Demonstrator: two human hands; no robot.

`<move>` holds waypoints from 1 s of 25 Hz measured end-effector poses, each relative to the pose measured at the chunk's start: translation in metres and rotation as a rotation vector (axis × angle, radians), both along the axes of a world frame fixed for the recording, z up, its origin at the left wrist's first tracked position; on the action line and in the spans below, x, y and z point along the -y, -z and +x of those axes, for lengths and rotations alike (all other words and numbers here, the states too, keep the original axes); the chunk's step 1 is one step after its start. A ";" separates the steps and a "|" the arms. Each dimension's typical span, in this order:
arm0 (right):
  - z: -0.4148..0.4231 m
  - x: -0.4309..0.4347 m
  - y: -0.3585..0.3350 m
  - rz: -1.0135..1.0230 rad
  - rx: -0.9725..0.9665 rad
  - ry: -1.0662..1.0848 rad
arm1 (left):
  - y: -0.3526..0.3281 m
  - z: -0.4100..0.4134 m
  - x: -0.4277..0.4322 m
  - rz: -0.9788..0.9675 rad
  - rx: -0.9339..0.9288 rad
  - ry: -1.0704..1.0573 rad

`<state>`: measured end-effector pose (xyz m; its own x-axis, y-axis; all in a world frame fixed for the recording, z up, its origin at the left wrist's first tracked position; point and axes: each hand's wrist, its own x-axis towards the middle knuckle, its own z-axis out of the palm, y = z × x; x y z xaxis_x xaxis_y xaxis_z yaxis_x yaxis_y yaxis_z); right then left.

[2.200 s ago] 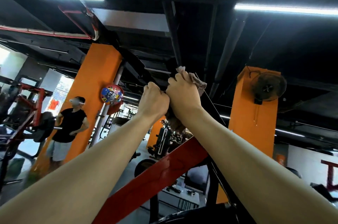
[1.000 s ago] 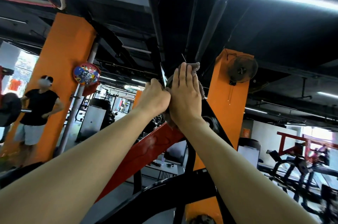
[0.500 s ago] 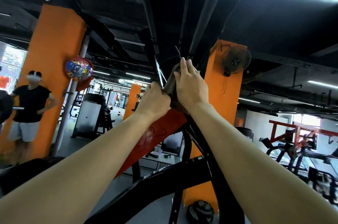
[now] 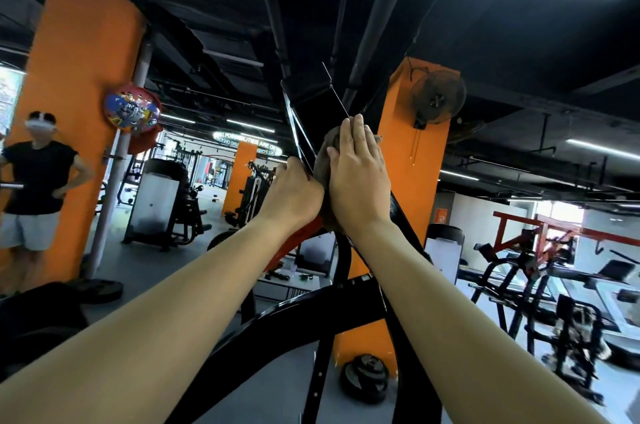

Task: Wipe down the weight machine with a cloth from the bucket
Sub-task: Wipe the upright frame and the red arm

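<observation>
**Head view, looking up along both forearms.** Weight machine (image 4: 306, 91): black upright running to 12 o'clock, w/ a red beam (image 4: 291, 245) crossing under the wrists and a curved black arm (image 4: 277, 321) lower down, toward 6 o'clock. Cloth (image 4: 322, 155): brownish, bunched, lying against the upright just above frame centre. It is mostly covered by the R hand (image 4: 358, 181), and the exposed part shows at that hand's 10 o'clock. R hand: fingers (image 4: 353, 136) straight and together, pointing to 12 o'clock, palm flat, pressing the cloth onto the upright. L hand (image 4: 294, 195): touching the R hand at its 9 o'clock, fingers curled into a fist round the upright's near edge. Fingertips are hidden, so whether they also catch the cloth can't be told.

**Bkgd:** orange pillar (image 4: 415, 153) directly behind the hands, w/ a wall fan (image 4: 437, 97) at 1 o'clock. A second orange pillar (image 4: 79, 77) stands at 10 o'clock, and a person (image 4: 34, 177) in a black top and grey shorts at 9 o'clock. A weight plate (image 4: 365, 383) lies on the floor at 6 o'clock, by the pillar's foot. Other gym machines sit at 3–4 o'clock, blurred
</observation>
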<state>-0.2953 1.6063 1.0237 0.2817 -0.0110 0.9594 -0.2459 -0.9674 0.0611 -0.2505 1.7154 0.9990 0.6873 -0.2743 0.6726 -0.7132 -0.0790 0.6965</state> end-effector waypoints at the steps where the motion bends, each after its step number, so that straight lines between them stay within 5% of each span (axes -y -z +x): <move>1: -0.004 0.003 0.012 -0.025 0.028 0.007 | 0.003 -0.002 0.002 0.005 -0.007 -0.004; 5: -0.025 0.021 0.020 -0.075 -0.002 -0.037 | 0.006 -0.012 0.007 0.035 -0.017 -0.003; 10: -0.036 0.029 0.001 0.212 0.023 -0.289 | 0.001 -0.027 0.015 -0.008 -0.026 -0.001; 16: -0.063 0.047 0.026 0.284 -0.054 -0.012 | 0.012 -0.049 0.037 0.010 -0.124 0.011; 25: -0.098 0.066 0.068 0.187 -0.153 -0.111 | 0.032 -0.080 0.067 0.022 -0.225 -0.134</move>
<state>-0.3936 1.5399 0.9556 0.4327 -0.1448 0.8899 -0.1393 -0.9859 -0.0926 -0.3303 1.6489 0.9671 0.8498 -0.1837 0.4940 -0.5231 -0.1787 0.8333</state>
